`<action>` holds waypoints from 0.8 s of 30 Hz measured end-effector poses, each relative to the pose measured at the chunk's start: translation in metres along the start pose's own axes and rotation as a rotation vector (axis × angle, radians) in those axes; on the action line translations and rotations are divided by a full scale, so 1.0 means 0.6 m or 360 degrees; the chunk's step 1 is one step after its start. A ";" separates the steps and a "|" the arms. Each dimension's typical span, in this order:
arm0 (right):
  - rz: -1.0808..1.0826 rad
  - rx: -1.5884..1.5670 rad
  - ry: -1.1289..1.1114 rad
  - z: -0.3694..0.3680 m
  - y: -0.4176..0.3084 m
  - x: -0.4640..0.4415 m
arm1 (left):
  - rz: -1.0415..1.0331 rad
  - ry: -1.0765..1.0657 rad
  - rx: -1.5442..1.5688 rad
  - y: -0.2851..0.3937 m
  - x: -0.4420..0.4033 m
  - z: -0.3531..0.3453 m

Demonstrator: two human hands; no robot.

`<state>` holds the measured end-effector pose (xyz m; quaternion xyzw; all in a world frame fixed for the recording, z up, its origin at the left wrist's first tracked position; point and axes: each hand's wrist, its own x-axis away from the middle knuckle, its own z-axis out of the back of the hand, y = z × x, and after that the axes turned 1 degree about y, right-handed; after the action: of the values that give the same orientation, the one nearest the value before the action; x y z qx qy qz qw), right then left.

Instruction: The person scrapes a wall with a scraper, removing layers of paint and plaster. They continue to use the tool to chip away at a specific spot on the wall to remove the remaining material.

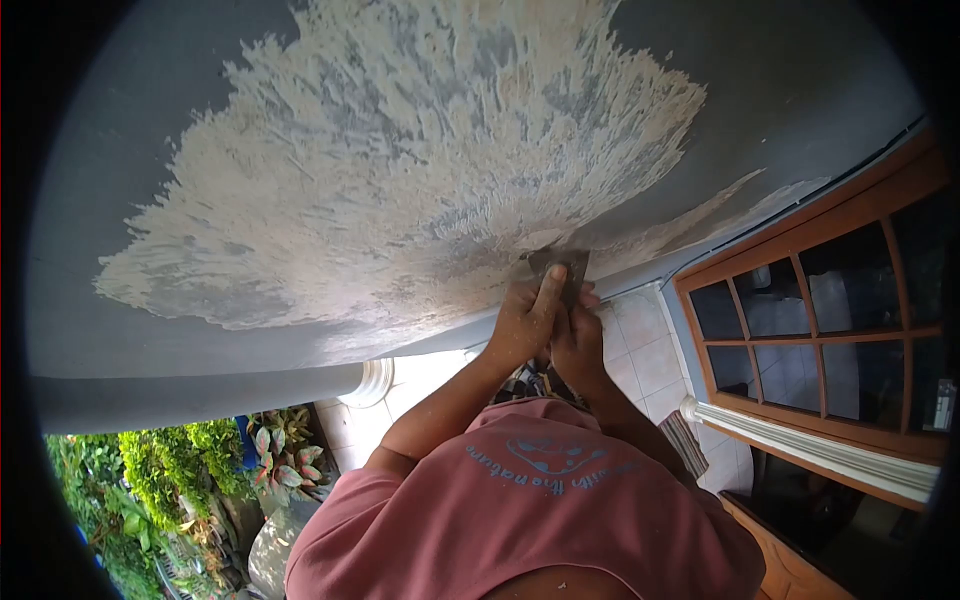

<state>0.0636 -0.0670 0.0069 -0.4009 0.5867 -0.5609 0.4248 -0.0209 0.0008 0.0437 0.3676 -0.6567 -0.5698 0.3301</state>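
Observation:
My left hand (522, 325) grips a dark flat scraper (572, 263), its thumb pressed along the face of the blade. Close against it, my right hand (579, 345) is closed around the lower part of the same scraper; its handle is mostly hidden by the fingers. The blade's far edge meets the lower part of a grey wall (800, 110), or sits very close to it. Above the hands spreads a large rough whitish patch (430, 150) where the grey paint is gone or covered. Pale specks dot my forearms.
On the right is a wooden-framed window (815, 310) with several panes. Light floor tiles (635, 335) and a striped mat (684, 445) lie below. A rounded grey column (200, 402) with a white base (372, 384) is at the left, near green plants (180, 470).

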 end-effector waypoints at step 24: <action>0.0021 -0.0102 -0.0092 0.005 -0.006 -0.008 | 0.0191 -0.0021 0.0075 0.028 0.002 -0.006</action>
<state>0.0677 -0.0635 0.0108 -0.4264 0.5945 -0.5271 0.4323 -0.0203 -0.0007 0.0608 0.3314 -0.6930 -0.5357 0.3507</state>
